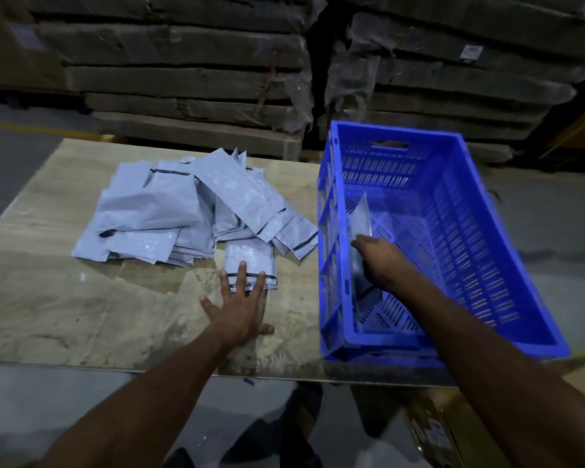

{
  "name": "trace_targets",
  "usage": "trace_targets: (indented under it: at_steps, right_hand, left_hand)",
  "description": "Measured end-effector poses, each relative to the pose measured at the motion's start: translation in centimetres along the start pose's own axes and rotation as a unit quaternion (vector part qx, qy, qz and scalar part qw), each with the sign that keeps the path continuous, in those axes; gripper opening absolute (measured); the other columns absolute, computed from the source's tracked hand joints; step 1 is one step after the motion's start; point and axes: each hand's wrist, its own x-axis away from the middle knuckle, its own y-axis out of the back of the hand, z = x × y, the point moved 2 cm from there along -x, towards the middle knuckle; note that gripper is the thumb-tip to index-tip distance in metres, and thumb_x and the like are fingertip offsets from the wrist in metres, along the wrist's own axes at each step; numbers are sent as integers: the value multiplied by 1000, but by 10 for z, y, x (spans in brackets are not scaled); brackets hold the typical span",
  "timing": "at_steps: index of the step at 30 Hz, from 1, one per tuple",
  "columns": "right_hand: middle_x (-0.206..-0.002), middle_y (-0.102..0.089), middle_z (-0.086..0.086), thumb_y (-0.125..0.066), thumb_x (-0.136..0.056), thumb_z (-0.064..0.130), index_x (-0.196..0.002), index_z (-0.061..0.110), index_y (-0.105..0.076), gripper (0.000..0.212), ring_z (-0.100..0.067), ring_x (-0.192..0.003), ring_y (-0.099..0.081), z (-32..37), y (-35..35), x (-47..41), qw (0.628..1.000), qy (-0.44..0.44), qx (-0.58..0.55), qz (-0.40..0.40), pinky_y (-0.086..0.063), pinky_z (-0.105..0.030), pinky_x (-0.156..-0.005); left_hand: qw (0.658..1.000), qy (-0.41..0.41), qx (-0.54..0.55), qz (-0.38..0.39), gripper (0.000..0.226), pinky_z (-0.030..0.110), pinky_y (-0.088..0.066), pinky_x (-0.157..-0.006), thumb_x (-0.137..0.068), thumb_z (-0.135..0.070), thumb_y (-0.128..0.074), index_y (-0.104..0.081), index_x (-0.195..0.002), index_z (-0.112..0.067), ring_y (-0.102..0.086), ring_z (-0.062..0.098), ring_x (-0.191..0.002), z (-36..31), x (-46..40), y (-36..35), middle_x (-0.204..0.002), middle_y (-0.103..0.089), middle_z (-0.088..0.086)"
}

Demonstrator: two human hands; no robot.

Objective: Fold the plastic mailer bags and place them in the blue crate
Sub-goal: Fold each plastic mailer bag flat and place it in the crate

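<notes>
**Early going: one bag reaching the crate, the pile still waiting**

Head view: the right hand (379,261) is inside the blue crate (487,336), holding a folded bag (361,219) upright against the left wall; how its fingers close on it I cannot tell. No other bag shows in the crate. The left hand (242,307) lies flat, fingers spread, on a bag (249,261) on the table (81,315). Beyond it the pile (190,211) lies loose, so most of the folding seems left.

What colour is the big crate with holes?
The crate is bright blue, seen in the head view.
</notes>
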Motion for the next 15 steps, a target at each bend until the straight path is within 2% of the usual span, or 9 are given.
trace_targets:
  at_steps: [2,5,7,9,10,12,13,15]
  right_hand:
    - [-142,-48,-19,-61,-80,-3,-136,7,-51,58,-43,-118,-57,0,-7,-3,999,29,-24,3,-51,-48,-86]
    - [-159,-31,-18,-61,-82,0,-156,15,-28,82,-43,-118,-57,-2,-12,-6,995,48,-92,-13,-49,-46,-89]
    - [-162,-27,-17,-56,-93,16,-160,19,-14,79,-32,-126,-52,0,-13,-5,987,67,-141,-31,-45,-43,-101]
    - [-160,-32,-16,-47,-102,33,-160,17,-17,67,-27,-138,-42,10,-5,0,978,79,-179,-68,-38,-41,-111]
    - [-158,-37,-15,-44,-103,38,-158,15,-23,63,-28,-140,-43,18,4,3,974,56,-203,-86,-39,-36,-108]
    - [-138,-58,-16,-41,-101,39,-154,13,-34,59,-33,-123,-58,24,10,7,973,34,-205,-98,-40,-27,-87]
    - [-127,-64,-17,-39,-99,37,-152,13,-36,58,-35,-112,-63,23,10,9,974,35,-201,-99,-38,-26,-78]
    - [-123,-66,-20,-38,-97,36,-149,8,-42,58,-38,-107,-64,18,10,11,971,4,-205,-127,-40,-32,-75]
  left_hand:
    - [1000,-3,0,0,125,84,-7,-108,-78,-76,-70,23,-157,-47,37,43,-147,0,2,-1,-154,53,-5]
    - [1000,-4,-4,-3,124,84,-8,-109,-79,-76,-69,23,-157,-45,39,43,-147,-2,3,0,-154,53,-4]
    - [1000,-7,-1,0,124,84,-7,-109,-80,-75,-68,24,-157,-44,40,43,-146,-2,4,1,-154,53,-3]
    - [1000,-13,3,3,123,84,-6,-109,-81,-74,-67,24,-157,-43,42,42,-145,-2,4,1,-154,53,-2]
    - [1000,-16,4,4,123,84,-5,-108,-81,-74,-67,25,-157,-43,42,42,-145,-1,4,0,-154,54,-2]
    - [1000,-19,5,5,123,85,-4,-108,-81,-75,-67,25,-157,-44,43,41,-144,-1,3,-1,-153,54,-3]
    - [1000,-21,5,5,123,85,-4,-108,-81,-76,-66,25,-157,-44,43,41,-144,-1,2,-2,-153,54,-2]
    - [1000,-24,9,0,124,85,-4,-108,-80,-76,-66,26,-157,-44,44,41,-144,1,2,-3,-153,55,-2]
